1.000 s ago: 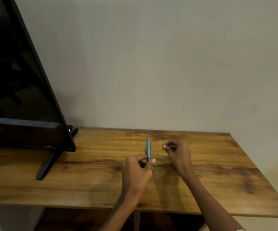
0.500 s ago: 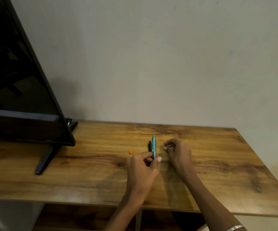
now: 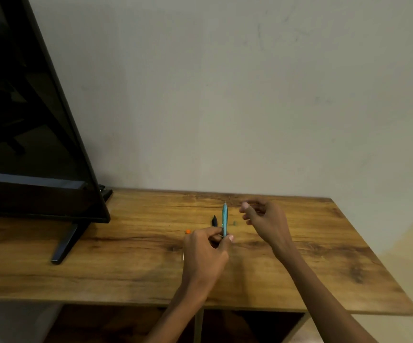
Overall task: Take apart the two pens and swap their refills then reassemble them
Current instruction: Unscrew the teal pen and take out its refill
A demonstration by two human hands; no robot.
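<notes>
1. Centrally, the left hand (image 3: 206, 246) pinches the lower end of the teal pen (image 3: 224, 219), held upright above the wooden table (image 3: 126, 268).
2. Right hand (image 3: 265, 222): raised beside the pen, fingers loosely curled; whether it holds anything cannot be told.
3. A black pen part (image 3: 214, 220), a small orange piece (image 3: 188, 231) and a small green piece (image 3: 234, 222) lie on the table near the left hand.
4. A black monitor (image 3: 27, 144) stands at left.

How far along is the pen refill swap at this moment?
Disassembly looks underway: a small orange piece and a small green piece lie loose on the table. The left hand holds the teal pen barrel upright, with a black pen part beside it. The right hand's contents are unclear. Swapping and reassembly remain.
</notes>
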